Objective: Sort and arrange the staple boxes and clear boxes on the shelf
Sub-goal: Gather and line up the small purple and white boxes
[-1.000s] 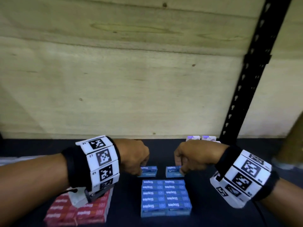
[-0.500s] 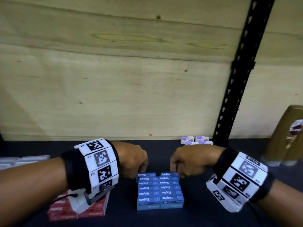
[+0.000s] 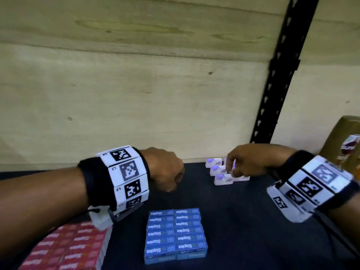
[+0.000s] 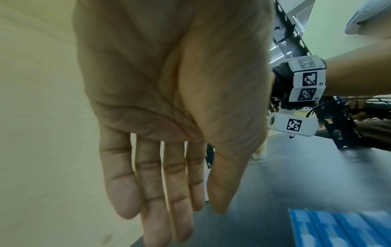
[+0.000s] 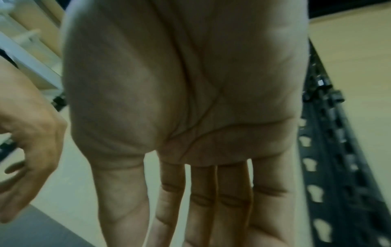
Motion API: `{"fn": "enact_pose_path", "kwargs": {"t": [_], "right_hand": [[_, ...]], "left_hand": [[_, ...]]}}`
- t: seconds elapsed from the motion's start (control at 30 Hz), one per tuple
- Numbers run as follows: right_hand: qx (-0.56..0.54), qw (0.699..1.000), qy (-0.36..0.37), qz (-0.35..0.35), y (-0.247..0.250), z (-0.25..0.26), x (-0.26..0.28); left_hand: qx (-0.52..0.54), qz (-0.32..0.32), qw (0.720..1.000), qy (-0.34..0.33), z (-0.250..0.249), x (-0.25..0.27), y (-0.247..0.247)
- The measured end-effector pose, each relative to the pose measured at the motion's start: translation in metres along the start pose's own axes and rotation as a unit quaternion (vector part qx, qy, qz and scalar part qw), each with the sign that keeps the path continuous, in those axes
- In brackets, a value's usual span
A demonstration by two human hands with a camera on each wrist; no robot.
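Right hand (image 3: 251, 162) now at clear boxes (image 3: 223, 179), off blue stack (image 3: 175, 233)

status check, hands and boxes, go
Left hand open, empty, above shelf. Right hand open, fingers reaching onto clear boxes at the back. Blue staple boxes squared in a block, red staple boxes left. Nothing blocking.

Black wristbands (image 3: 93, 184), white tag-marked blocks (image 3: 126, 170), bare forearms.

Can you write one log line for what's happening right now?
left hand: open, holding nothing | right hand: at small clear boxes | blue cardboard staple boxes: neat block, untouched
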State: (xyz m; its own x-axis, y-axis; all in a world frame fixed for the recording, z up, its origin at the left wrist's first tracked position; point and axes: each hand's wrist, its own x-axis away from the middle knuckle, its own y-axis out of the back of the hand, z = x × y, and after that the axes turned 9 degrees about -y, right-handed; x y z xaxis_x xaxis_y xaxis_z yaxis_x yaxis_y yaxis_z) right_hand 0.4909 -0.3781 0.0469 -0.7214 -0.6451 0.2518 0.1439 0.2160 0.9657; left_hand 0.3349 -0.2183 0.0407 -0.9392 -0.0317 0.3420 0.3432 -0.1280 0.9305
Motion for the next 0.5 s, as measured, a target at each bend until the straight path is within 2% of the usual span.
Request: {"fn": "enact_pose_path", "kwargs": {"t": [0.1,0.2,0.33,0.5], "right_hand": [[0.036,0.998,-0.054,-0.025,0.001,-0.027,-0.015],[0.081,0.994,-0.077,0.006,-0.001,-0.037,-0.024],[0.136,0.988,-0.066,0.037,-0.007,-0.040,-0.034],[0.048,0.996,-0.050,0.050,-0.015,-0.044,-0.052]], "left_hand": [[-0.005,-0.031,0.999,-0.015,-0.007,-0.032,0.009],[-0.011,-0.055,0.998,-0.036,-0.016,-0.063,0.016],[-0.017,-0.078,0.995,-0.052,-0.029,-0.097,0.022],[-0.026,-0.043,0.997,-0.060,-0.041,-0.123,0.023]]}}
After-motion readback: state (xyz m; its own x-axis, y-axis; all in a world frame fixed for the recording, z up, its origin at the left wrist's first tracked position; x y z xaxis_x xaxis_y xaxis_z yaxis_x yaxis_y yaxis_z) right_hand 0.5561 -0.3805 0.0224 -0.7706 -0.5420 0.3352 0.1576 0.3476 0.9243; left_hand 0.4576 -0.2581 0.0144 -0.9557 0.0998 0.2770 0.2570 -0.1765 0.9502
